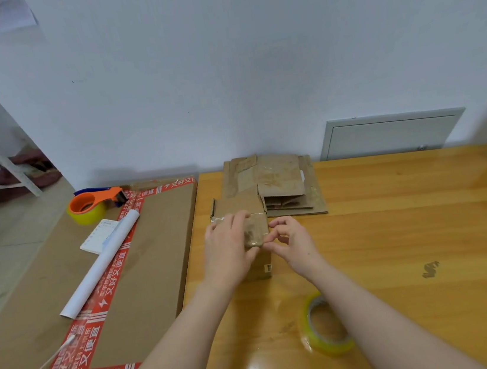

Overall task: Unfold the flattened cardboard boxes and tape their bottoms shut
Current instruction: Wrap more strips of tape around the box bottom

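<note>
On the wooden table in front of you, the only writing that reads clearly is on the red tape that runs across the large carton to your left: white characters repeat "又好又便宜", and along the near edge "手机数码上京东". A white card with faint printed lines lies on that carton beside a white paper roll, but its print is too small to read. An orange tape dispenser loaded with yellowish tape sits at the carton's far corner. The small box stands upright in the middle of the table, its taped end up and glossy, with a tiny dark mark low on its side that cannot be read. Your left hand lies over the top of it, fingers nearly straight and pressing down on the taped surface. Your right hand is just beside the box on its right, thumb and forefinger pinching its shiny near corner while the other fingers curl loosely. Behind the box, touching or nearly touching it, lies the stack of flattened boxes against the wall. The tape roll rests flat on the table near your right forearm, well apart from the box.
</note>
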